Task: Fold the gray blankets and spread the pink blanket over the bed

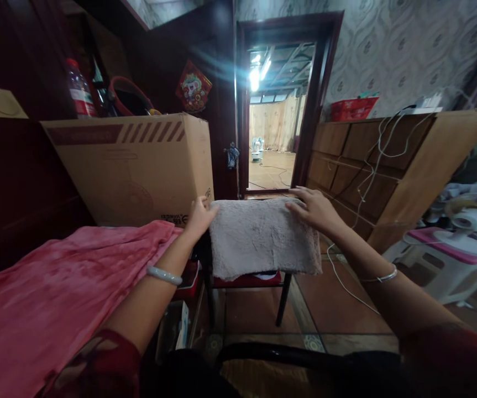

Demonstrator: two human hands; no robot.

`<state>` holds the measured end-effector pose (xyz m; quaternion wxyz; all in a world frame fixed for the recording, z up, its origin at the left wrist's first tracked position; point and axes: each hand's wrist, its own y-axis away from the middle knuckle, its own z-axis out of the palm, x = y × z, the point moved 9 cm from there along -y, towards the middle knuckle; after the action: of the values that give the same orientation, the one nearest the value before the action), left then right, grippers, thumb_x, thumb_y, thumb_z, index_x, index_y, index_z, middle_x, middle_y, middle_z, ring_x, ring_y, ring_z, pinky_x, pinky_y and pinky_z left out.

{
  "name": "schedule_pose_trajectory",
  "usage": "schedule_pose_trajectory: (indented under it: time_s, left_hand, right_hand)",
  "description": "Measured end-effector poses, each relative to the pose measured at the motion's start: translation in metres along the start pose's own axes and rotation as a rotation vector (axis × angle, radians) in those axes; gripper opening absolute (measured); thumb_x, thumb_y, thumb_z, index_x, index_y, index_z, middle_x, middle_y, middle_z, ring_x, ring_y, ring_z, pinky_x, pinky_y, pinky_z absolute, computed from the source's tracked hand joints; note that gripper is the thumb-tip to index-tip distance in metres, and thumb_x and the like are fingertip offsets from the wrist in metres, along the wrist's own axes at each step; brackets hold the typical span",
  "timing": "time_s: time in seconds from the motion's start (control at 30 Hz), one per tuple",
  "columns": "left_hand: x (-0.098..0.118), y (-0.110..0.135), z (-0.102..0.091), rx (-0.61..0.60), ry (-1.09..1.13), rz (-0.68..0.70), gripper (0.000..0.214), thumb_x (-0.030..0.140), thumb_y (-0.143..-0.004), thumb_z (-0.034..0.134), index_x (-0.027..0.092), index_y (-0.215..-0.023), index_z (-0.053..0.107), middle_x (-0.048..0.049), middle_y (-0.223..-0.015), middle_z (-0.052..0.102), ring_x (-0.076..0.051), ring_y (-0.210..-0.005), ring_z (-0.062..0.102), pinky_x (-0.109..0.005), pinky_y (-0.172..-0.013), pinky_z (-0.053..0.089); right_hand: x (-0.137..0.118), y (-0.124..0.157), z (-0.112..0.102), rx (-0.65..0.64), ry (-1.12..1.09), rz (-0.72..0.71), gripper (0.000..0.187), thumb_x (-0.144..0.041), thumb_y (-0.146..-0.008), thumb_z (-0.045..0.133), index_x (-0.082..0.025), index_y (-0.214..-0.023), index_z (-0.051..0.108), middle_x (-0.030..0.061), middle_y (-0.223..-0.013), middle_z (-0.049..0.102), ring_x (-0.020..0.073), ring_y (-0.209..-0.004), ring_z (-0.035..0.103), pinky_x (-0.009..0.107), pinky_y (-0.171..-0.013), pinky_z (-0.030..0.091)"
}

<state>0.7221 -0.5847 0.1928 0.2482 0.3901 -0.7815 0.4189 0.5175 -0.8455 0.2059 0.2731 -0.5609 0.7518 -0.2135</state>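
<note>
A grey fluffy towel point(263, 237) hangs in front of me at the top of a dark-legged chair point(283, 298) with a red seat. My left hand point(202, 216) is closed on the towel's upper left corner, with the thumb at its edge. At the upper right, my right hand point(315, 209) has its thumb on the front of the towel and its fingers reaching along the top edge. The towel's lower edge hangs a little unevenly, its right side showing a browner fold. What lies behind the towel is hidden.
A large cardboard box point(139, 166) stands at left behind a pink blanket point(56, 287). Wooden drawers point(371, 160) with dangling cables point(373, 166) line the right side. A fan point(472, 215) rests on a pink-topped stool point(454, 246). An open doorway point(279, 121) lies straight ahead.
</note>
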Motion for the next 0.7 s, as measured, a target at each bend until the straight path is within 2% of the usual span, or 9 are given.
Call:
schedule_pose_trajectory:
  time_s: [0.1,0.13,0.2,0.27,0.33,0.4,0.5,0.7]
  left_hand:
    - [0.045,0.018,0.012,-0.013,-0.254,0.387,0.082,0.048,-0.080,0.075,0.014,-0.146,0.044,-0.0225,-0.156,0.040,-0.037,-0.147,0.034,-0.053,-0.120,0.028]
    - [0.057,0.027,0.022,-0.065,-0.325,0.508,0.088,0.055,-0.079,0.075,0.017,-0.150,0.040,-0.0204,-0.160,0.035,-0.037,-0.150,0.028,-0.056,-0.122,0.022]
    - [0.067,0.042,0.042,-0.195,-0.455,0.658,0.098,0.065,-0.074,0.075,0.020,-0.153,0.037,-0.0189,-0.160,0.036,-0.039,-0.150,0.026,-0.060,-0.123,0.017]
    - [0.066,0.050,0.056,-0.283,-0.543,0.709,0.105,0.071,-0.070,0.076,0.018,-0.152,0.038,-0.0199,-0.156,0.042,-0.040,-0.145,0.035,-0.059,-0.121,0.022]
    - [0.063,0.051,0.062,-0.301,-0.572,0.730,0.107,0.074,-0.068,0.076,0.016,-0.150,0.040,-0.0201,-0.150,0.048,-0.038,-0.138,0.045,-0.054,-0.118,0.031]
    - [0.061,0.050,0.062,-0.285,-0.553,0.760,0.107,0.075,-0.066,0.076,0.016,-0.149,0.042,-0.0186,-0.145,0.053,-0.037,-0.132,0.050,-0.050,-0.114,0.036]
    - [0.060,0.049,0.062,-0.276,-0.522,0.786,0.103,0.074,-0.067,0.076,0.018,-0.147,0.044,-0.0165,-0.138,0.058,-0.035,-0.127,0.054,-0.050,-0.110,0.040]
    - [0.059,0.049,0.063,-0.297,-0.554,0.773,0.097,0.071,-0.069,0.076,0.017,-0.145,0.046,-0.0159,-0.132,0.060,-0.034,-0.122,0.057,-0.049,-0.107,0.043]
  right_hand:
    - [-0.038,0.004,0.017,-0.109,0.060,-0.222,0.076,-0.068,-0.091,0.051,-0.026,-0.154,0.044,0.0115,-0.162,0.035,0.0409,-0.145,0.037,0.063,-0.112,0.034]
    - [-0.045,0.006,0.024,-0.157,0.074,-0.274,0.083,-0.073,-0.089,0.052,-0.027,-0.156,0.039,0.0109,-0.165,0.030,0.0420,-0.147,0.032,0.065,-0.113,0.031]
    - [-0.051,0.009,0.037,-0.224,0.082,-0.343,0.094,-0.080,-0.083,0.053,-0.028,-0.159,0.034,0.0118,-0.165,0.030,0.0424,-0.148,0.030,0.065,-0.114,0.029]
    - [-0.049,0.010,0.043,-0.241,0.069,-0.382,0.099,-0.083,-0.081,0.054,-0.026,-0.159,0.033,0.0140,-0.161,0.037,0.0416,-0.145,0.036,0.062,-0.113,0.032]
    - [-0.047,0.010,0.045,-0.232,0.050,-0.412,0.101,-0.083,-0.080,0.055,-0.025,-0.159,0.033,0.0151,-0.157,0.043,0.0410,-0.140,0.042,0.059,-0.111,0.036]
    - [-0.045,0.010,0.045,-0.219,0.040,-0.430,0.100,-0.082,-0.080,0.056,-0.025,-0.159,0.034,0.0150,-0.154,0.047,0.0408,-0.136,0.047,0.057,-0.107,0.039]
    - [-0.044,0.010,0.045,-0.194,0.043,-0.433,0.096,-0.079,-0.081,0.057,-0.026,-0.158,0.036,0.0147,-0.149,0.053,0.0405,-0.130,0.052,0.054,-0.102,0.042]
    - [-0.046,0.011,0.044,-0.177,0.029,-0.412,0.092,-0.078,-0.081,0.058,-0.026,-0.155,0.040,0.0147,-0.145,0.056,0.0399,-0.125,0.054,0.054,-0.100,0.042]
